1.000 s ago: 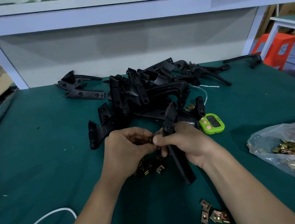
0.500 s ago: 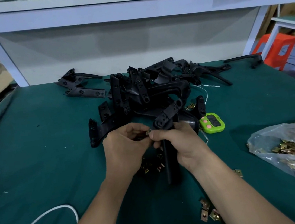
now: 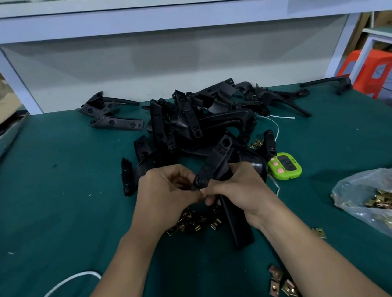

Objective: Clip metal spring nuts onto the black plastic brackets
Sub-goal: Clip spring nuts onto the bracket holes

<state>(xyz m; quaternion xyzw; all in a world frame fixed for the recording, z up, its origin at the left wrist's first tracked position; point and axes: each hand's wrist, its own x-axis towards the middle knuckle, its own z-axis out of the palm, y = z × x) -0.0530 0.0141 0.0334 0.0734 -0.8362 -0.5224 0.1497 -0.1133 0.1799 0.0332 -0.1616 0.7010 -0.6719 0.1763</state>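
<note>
Over the tabletop [image 3: 48,189], the right hand [image 3: 241,192] grips a black bracket [image 3: 212,164]; the left hand [image 3: 163,196] pinches its lower tip. Loose spring nuts [image 3: 193,222] lie at six o'clock, the bracket pile [image 3: 187,125] at twelve.

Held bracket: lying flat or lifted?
Lifted, tilted: right hand grips the bracket, left hand pinches its holed end; long end slants down toward the table.

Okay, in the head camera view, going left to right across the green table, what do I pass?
From the left: white cable → left hand → right hand → green timer → bag of nuts.
</note>
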